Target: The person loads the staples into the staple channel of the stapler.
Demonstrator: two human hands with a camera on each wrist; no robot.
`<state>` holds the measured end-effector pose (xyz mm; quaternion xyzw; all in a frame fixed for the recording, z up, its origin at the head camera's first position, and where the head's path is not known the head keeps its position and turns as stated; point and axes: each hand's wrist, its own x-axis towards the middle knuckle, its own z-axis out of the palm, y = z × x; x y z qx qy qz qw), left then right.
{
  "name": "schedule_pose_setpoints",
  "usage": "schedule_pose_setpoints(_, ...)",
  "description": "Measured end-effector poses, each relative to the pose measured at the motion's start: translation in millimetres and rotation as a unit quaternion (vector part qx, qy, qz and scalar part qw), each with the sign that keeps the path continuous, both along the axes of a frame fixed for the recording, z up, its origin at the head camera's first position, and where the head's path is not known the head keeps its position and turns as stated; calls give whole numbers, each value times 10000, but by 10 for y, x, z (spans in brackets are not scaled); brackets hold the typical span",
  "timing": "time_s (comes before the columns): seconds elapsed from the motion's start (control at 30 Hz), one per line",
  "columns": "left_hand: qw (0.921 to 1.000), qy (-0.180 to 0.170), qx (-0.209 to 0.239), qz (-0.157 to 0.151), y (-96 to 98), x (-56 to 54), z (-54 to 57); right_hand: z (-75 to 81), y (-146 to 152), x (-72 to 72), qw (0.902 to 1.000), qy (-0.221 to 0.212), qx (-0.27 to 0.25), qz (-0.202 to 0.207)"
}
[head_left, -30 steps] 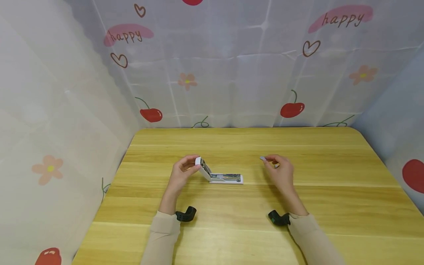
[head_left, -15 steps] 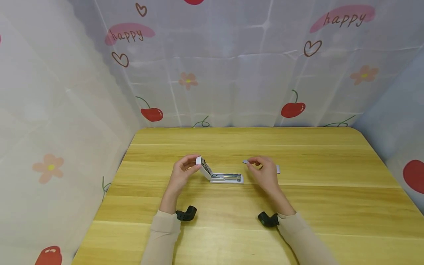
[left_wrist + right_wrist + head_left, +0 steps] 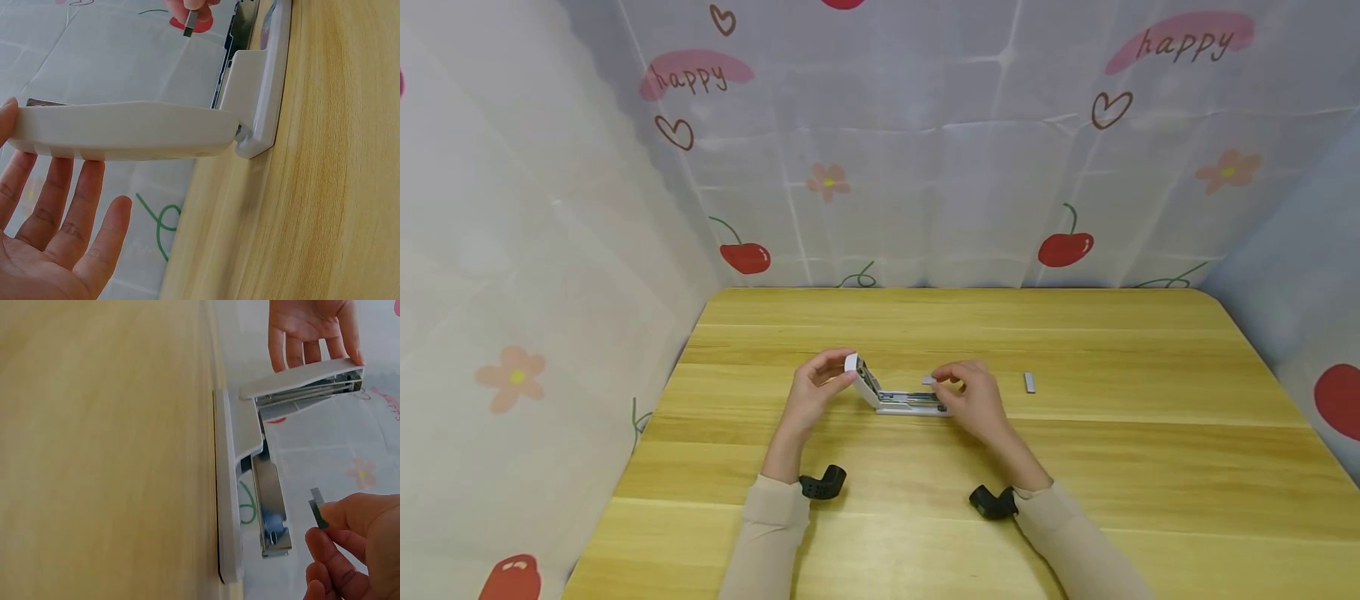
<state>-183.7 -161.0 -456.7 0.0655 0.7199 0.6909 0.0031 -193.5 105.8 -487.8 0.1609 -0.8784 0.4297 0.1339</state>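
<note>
A white stapler [image 3: 891, 409] stands on the table, its top arm swung up and its metal magazine [image 3: 273, 506] exposed. My left hand [image 3: 808, 393] holds the raised top arm [image 3: 125, 132] near its end, thumb on one side and fingertips on the other. Between thumb and fingertips, my right hand [image 3: 976, 400] pinches a short grey strip of staples [image 3: 317, 507]. That strip hangs just above the front part of the magazine, apart from it in the right wrist view. Part of the stapler's front end lies behind the right hand in the head view.
Another small grey strip [image 3: 1029, 382] lies on the wooden table [image 3: 1120, 483], to the right of my right hand. A patterned curtain [image 3: 917, 200] hangs behind the table's far edge. Each wrist wears a black camera mount [image 3: 824, 483].
My right hand has moved left with the staple strip, from beside the stapler to over its front end. The strip lying on the table has come into full view. My left hand stays put.
</note>
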Motion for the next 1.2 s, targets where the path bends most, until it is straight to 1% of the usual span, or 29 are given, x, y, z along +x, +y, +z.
schedule_pose_setpoints(0.27, 9999, 49, 126, -36, -1, -3, -8, -12, -66, 29, 9993, 18, 255, 257)
schedule_pose_setpoints(0.57, 9998, 30, 151, -86, -4, -4, -8, -68, -91, 49, 9982, 80, 317, 495)
schedule_pose_setpoints(1.0, 9999, -15, 149, -40, -9, 0, -6, -113, -105, 42, 9963, 219, 482, 675)
schedule_pose_setpoints(1.2, 9999, -37, 123, -16, -13, -3, -12, -116, -123, 46, 9963, 204, 509, 664)
